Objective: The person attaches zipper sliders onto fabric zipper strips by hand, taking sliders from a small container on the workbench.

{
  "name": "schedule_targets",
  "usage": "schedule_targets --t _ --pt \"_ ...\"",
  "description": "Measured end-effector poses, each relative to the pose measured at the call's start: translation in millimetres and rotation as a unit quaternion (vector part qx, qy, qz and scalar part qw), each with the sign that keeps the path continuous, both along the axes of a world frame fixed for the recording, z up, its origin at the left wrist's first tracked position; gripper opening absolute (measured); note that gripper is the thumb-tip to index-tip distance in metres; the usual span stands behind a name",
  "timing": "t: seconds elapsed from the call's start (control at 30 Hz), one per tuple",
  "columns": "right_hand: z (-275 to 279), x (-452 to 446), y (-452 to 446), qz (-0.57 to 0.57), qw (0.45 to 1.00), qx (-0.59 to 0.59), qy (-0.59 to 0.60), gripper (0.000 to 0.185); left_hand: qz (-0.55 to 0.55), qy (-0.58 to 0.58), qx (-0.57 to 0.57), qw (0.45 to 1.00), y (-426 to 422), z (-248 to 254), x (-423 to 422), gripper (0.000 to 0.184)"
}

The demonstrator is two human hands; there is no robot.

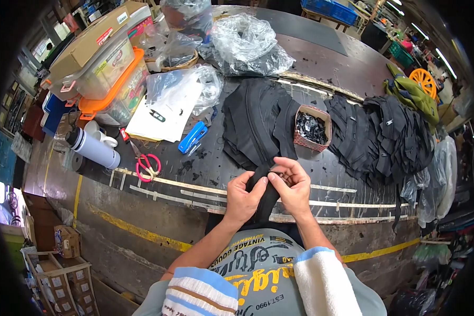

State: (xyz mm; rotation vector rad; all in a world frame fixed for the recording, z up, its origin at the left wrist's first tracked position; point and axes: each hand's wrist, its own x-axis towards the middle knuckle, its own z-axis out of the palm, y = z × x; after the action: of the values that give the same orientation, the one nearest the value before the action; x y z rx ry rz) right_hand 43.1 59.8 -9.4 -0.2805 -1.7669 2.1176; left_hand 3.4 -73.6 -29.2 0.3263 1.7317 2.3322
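My left hand (244, 199) pinches a black zipper strip (268, 203) between thumb and fingers, close to my body at the table's front edge. Thumb to thumb with it, my right hand (293, 190) grips the same strip, with some fingers raised and curled. Whatever small part lies between the fingertips is hidden. Just beyond the hands lies a stack of black zippered fabric pieces (253, 113), and the strip seems to run up to it. A patterned box (312, 145) holding small black bits stands right of the stack.
More black zippered pieces (389, 134) are heaped at right. Scissors (147, 167), a blue stapler (193, 137), a bottle (97, 150), papers with thread snips (156, 115) and stacked plastic boxes (110, 79) occupy the left. Clear plastic bags (246, 39) sit at the back.
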Motion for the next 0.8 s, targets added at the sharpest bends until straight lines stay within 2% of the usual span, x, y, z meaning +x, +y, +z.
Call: schedule_targets --t 0.1,0.27,0.4,0.6,0.8 --pt "6 3 1 -0.01 0.999 -0.032 0.006 0.03 -0.01 -0.011 -0.005 1.0 -1 3 3 0.008" --pt "5 7 7 -0.008 0.999 0.025 0.028 0.027 -0.01 0.011 -0.015 1.0 1 4 8 0.007" --pt "13 10 24 -0.021 0.998 -0.047 -0.036 0.021 -0.005 0.063 -0.053 0.997 6 2 12 0.005" --pt "5 23 43 -0.016 0.993 -0.111 -0.045 0.012 -0.035 0.026 -0.034 0.998 18 8 19 0.006" --pt "-6 30 60 0.039 0.985 -0.161 -0.054 0.006 -0.054 0.043 -0.073 0.995 19 12 19 0.008"
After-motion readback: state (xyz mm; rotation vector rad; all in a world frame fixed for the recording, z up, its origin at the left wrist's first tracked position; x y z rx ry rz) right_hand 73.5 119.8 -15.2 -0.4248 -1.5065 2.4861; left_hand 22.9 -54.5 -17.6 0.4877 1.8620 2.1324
